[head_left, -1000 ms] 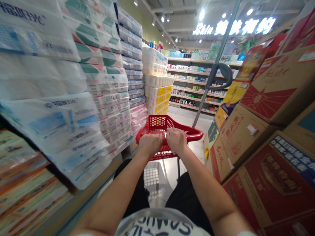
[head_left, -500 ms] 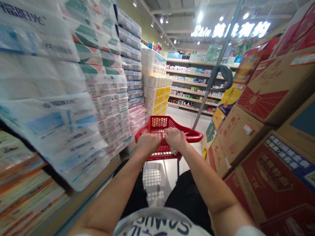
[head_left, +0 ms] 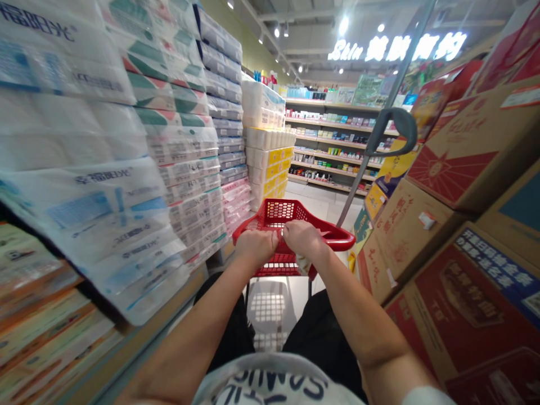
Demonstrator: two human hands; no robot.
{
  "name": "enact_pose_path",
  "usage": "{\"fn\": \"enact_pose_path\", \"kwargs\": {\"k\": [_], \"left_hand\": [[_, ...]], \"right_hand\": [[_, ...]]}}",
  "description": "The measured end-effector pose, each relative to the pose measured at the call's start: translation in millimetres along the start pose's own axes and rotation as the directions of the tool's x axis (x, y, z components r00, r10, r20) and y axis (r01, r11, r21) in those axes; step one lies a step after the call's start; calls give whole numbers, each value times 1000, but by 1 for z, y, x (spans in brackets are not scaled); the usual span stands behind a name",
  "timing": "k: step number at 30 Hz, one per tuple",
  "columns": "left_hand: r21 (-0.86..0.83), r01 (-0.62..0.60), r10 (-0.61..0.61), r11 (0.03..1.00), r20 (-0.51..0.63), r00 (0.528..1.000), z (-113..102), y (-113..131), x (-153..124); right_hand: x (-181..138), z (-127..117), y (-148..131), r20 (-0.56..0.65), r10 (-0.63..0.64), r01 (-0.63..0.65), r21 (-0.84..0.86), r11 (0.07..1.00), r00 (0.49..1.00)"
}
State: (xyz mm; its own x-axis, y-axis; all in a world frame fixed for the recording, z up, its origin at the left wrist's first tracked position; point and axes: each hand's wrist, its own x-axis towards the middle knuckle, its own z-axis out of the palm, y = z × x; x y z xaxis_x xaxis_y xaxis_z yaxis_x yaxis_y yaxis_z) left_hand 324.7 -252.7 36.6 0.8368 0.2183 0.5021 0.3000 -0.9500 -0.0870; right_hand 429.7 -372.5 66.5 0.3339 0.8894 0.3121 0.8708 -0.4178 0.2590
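Note:
Both my hands grip the handle of a red plastic shopping cart in front of me. My left hand is closed round the handle's left part, its thumb side near the middle. Close beside it, my right hand is wrapped over the handle just right of the middle. Something pale, partly hidden, hangs below my right wrist. The cart's perforated basket shows beyond my knuckles. A metal pole with a grey loop handle rises slanting at the cart's right side; its foot is hidden.
Stacked toilet-paper packs line the left side, with tissue packs further along. Cardboard cartons are piled close on the right. Pale floor runs ahead to cosmetics shelves under a lit sign.
The cart has swung slightly to the right under my hands. The pole with its grey loop has shifted right in view. Both hands keep their grip on the handle.

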Motion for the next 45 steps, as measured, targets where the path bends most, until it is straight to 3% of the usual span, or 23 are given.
{"fn": "enact_pose_path", "kwargs": {"k": [4, 6, 8, 10, 12, 14, 17, 20, 22, 24, 26, 30, 32, 35, 38, 40, 42, 45], "left_hand": [[1, -31, 31, 1000, -13, 999, 2, -2, 4], [-4, -46, 46, 999, -14, 999, 3, 1, 6], [-15, -54, 53, 998, -5, 999, 3, 6, 7], [-27, -52, 52, 998, 6, 999, 3, 12, 7], [-37, -53, 53, 998, 11, 999, 2, 18, 8], [-40, -60, 61, 997, 8, 998, 1, 21, 9], [-41, -60, 60, 997, -1, 998, 3, 22, 10], [-48, -54, 54, 997, -2, 999, 6, 20, 11], [-47, -65, 65, 997, -6, 998, 7, 20, 11], [-43, -78, 78, 996, -9, 997, 7, 20, 11], [-45, -86, 85, 995, -7, 996, 6, 20, 11], [-49, -78, 78, 996, -2, 997, 3, 21, 11], [-43, -78, 78, 996, -6, 997, 3, 21, 12], [-34, -70, 70, 997, -19, 997, 3, 22, 14], [-19, -55, 55, 998, -23, 998, 4, 21, 16], [-19, -74, 74, 997, -24, 997, 4, 21, 18], [-26, -110, 109, 994, -27, 994, 4, 20, 20], [-35, -135, 134, 990, -33, 990, 3, 19, 21]], "right_hand": [[-14, 4, -2, -177, 9, 11, 112, 994, 984], [-19, 3, -2, -192, 55, -32, 119, 992, 980], [-19, -2, -1, -92, 110, -105, 63, 993, 990], [-14, -9, 2, 84, 169, -168, -16, 986, 982], [-6, -17, 6, 228, 188, -179, -60, 982, 955], [-1, -21, 10, 283, 174, -163, -64, 985, 943], [-6, -18, 11, 202, 133, -128, -40, 991, 970], [-27, -6, 4, -53, 142, -141, 34, 989, 988], [-42, 4, -2, -261, 162, -138, 106, 985, 952], [-53, 9, -4, -361, 165, -119, 145, 982, 918], [-56, 10, 0, -351, 224, -173, 171, 970, 909], [-44, 1, 19, -130, 441, -417, 175, 892, 888], [-38, 1, 26, -72, 461, -447, 154, 881, 885], [-41, 11, 28, -198, 387, -355, 178, 918, 900], [-55, 24, 24, -369, 299, -230, 219, 948, 880], [-62, 26, 27, -399, 279, -192, 244, 951, 874], [-64, 21, 34, -338, 320, -229, 283, 931, 885], [-58, 8, 50, -91, 474, -426, 317, 848, 876]]}}
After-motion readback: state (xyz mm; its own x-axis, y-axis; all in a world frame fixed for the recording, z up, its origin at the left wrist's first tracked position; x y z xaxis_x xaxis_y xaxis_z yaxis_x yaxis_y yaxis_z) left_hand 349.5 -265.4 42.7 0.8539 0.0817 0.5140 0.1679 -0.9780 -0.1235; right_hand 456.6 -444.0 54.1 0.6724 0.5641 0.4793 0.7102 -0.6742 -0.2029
